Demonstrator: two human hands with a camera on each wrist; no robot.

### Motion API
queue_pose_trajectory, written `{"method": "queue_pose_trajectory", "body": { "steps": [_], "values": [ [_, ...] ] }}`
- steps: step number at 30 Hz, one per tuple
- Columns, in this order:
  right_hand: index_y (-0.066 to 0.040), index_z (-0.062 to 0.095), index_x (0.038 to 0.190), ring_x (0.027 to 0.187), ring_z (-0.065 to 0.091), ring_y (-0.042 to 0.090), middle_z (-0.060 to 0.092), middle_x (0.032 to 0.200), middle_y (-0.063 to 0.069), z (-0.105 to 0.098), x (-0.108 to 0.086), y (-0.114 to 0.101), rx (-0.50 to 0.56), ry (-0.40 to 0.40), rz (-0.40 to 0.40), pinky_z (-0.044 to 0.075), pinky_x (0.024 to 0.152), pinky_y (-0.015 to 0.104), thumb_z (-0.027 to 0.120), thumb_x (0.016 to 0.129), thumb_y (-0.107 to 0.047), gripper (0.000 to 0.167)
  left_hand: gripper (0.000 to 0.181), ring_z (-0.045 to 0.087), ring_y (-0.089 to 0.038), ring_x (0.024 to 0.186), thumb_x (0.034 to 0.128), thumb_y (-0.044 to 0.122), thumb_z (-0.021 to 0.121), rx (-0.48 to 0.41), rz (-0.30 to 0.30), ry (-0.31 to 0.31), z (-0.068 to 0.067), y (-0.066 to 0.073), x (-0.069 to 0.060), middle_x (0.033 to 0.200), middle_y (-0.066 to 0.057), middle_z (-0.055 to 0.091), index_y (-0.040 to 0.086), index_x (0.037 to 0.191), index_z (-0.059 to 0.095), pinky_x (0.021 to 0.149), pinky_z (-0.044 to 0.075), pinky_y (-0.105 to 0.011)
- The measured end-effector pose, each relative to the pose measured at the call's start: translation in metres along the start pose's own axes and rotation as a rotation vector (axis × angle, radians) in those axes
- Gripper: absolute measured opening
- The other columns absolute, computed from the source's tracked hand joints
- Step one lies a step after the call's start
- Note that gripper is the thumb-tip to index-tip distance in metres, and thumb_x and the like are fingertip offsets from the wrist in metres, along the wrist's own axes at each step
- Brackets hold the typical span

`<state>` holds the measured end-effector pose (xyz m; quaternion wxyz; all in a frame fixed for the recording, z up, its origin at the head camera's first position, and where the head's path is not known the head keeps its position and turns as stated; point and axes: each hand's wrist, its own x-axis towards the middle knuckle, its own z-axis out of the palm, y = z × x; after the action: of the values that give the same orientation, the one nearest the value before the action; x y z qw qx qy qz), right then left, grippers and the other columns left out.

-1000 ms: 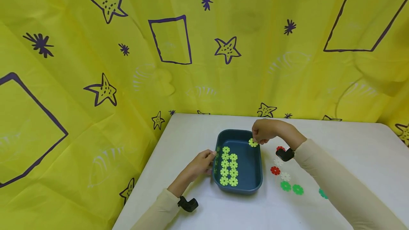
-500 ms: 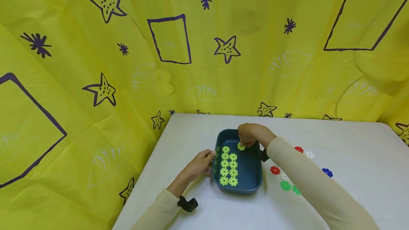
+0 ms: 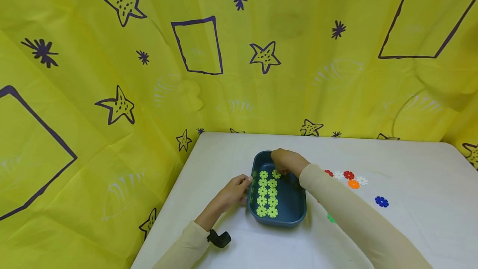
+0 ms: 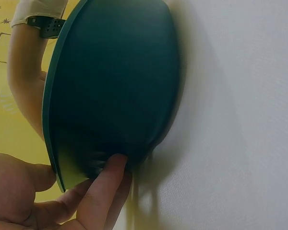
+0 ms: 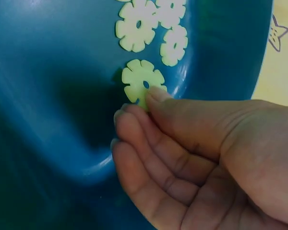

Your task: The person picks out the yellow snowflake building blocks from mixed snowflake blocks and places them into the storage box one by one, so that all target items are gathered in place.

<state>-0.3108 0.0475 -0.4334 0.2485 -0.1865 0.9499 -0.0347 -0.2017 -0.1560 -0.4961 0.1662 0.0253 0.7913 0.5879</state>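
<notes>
A yellow-green flower-shaped disc (image 5: 140,79), notched around its edge, is pinched between the thumb and fingers of my right hand (image 3: 286,161). It is over the far end of the blue-green tray (image 3: 293,209), close to other discs. Two columns of matching yellow-green discs (image 3: 262,191) run along the left side of the tray floor. My left hand (image 3: 234,192) holds the left wall of the tray; in the left wrist view its thumb (image 4: 41,176) is at the rim and its fingers (image 4: 103,191) press the outside.
On the white table (image 3: 224,152), to the right of the tray, lie loose discs: red (image 3: 349,175), white (image 3: 362,181), orange (image 3: 353,184), blue (image 3: 381,201) and green (image 3: 331,218). My right sleeve (image 3: 347,206) covers part of that area. A yellow curtain (image 3: 291,90) stands behind.
My right hand has moved left from the tray's far right corner to the top of the right column, carrying the disc. The left hand stays at the tray wall.
</notes>
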Motion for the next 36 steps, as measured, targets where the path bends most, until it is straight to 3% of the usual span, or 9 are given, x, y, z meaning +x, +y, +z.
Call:
{"method": "queue_pose_trajectory", "body": {
  "steps": [6, 19, 25, 31, 36],
  "values": [
    [0.005, 0.068, 0.102, 0.058, 0.055, 0.017, 0.064, 0.074, 0.012, 0.005, 0.005, -0.007, -0.031, 0.023, 0.041, 0.044, 0.057, 0.028, 0.072, 0.099, -0.004, 0.010, 0.042, 0.071, -0.024, 0.099, 0.1150, 0.036, 0.045, -0.001, 0.003, 0.001, 0.000, 0.001, -0.002, 0.117, -0.016, 0.065, -0.002, 0.123, 0.060, 0.078, 0.062, -0.038],
    [0.006, 0.068, 0.108, 0.063, 0.058, 0.019, 0.063, 0.077, 0.013, 0.010, 0.015, -0.014, 0.055, 0.013, 0.124, 0.046, 0.059, 0.028, 0.071, 0.097, 0.000, 0.013, 0.041, 0.069, -0.023, 0.101, 0.1149, 0.035, 0.046, 0.014, -0.004, 0.007, -0.001, 0.003, -0.003, 0.117, -0.015, 0.065, -0.002, 0.123, 0.061, 0.076, 0.061, -0.036],
    [0.006, 0.068, 0.107, 0.060, 0.056, 0.018, 0.064, 0.077, 0.013, 0.010, 0.017, -0.013, 0.049, 0.009, 0.119, 0.044, 0.057, 0.028, 0.071, 0.097, -0.002, 0.013, 0.041, 0.068, -0.023, 0.101, 0.1149, 0.035, 0.046, 0.017, -0.003, 0.006, 0.000, 0.003, -0.003, 0.118, -0.015, 0.065, -0.001, 0.123, 0.061, 0.077, 0.060, -0.036],
    [0.008, 0.067, 0.120, 0.061, 0.056, 0.019, 0.062, 0.085, 0.016, 0.009, 0.014, -0.014, 0.057, 0.020, 0.110, 0.045, 0.058, 0.028, 0.071, 0.097, -0.001, 0.025, 0.041, 0.069, -0.024, 0.102, 0.1149, 0.036, 0.045, 0.010, 0.003, 0.000, -0.001, 0.003, -0.003, 0.118, -0.015, 0.065, -0.002, 0.123, 0.061, 0.076, 0.060, -0.034],
    [0.009, 0.069, 0.112, 0.064, 0.059, 0.020, 0.064, 0.080, 0.015, 0.010, 0.008, -0.014, 0.058, 0.042, 0.086, 0.048, 0.060, 0.029, 0.074, 0.097, -0.002, 0.020, 0.041, 0.069, -0.022, 0.100, 0.1147, 0.036, 0.046, 0.009, -0.004, -0.008, -0.001, 0.002, -0.002, 0.118, -0.015, 0.065, -0.001, 0.124, 0.061, 0.077, 0.060, -0.034]
  ]
}}
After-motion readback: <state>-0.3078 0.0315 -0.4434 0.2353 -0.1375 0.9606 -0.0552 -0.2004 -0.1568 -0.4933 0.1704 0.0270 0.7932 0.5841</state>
